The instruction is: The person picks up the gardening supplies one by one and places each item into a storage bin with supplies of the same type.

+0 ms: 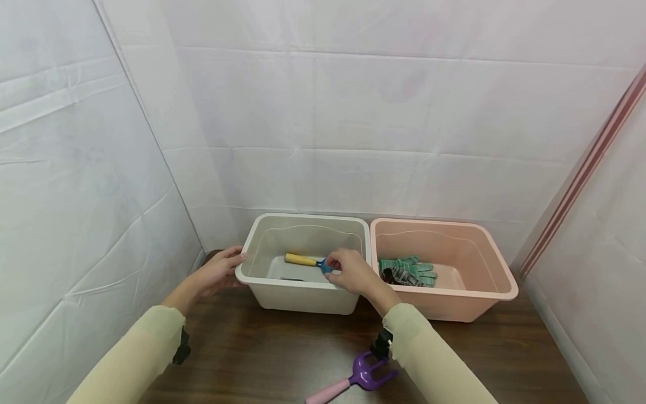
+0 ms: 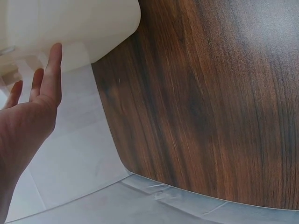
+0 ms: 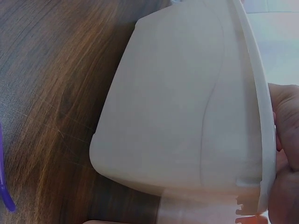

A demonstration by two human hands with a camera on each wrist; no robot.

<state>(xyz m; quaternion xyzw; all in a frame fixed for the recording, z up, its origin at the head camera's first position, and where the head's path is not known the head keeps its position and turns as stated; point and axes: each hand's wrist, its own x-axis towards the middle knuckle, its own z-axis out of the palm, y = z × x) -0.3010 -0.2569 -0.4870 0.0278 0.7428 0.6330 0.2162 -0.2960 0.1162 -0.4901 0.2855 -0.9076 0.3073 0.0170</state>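
A pale grey bin point(image 1: 303, 297) stands on the table, and inside it is a garden hand tool point(image 1: 301, 259) with a yellow handle and a blue head. My right hand point(image 1: 355, 273) reaches over the front rim, curled fingers and thumb pinching the blue head, which they partly hide. At the bin's left end, my left hand point(image 1: 219, 272) touches the rim with extended fingers; the left wrist view shows these fingers point(image 2: 51, 77) spread along the bin's side. A thin dark object point(image 1: 291, 279) on the bin floor is mostly hidden by the front wall.
A pink bin point(image 1: 434, 306) adjoins the grey one on the right, holding a green glove point(image 1: 416, 269) and a dark, grey-patterned glove-like item point(image 1: 402, 276). A purple garden fork point(image 1: 365, 373) with a pink handle lies near the right forearm. White sheeting encloses the back and sides.
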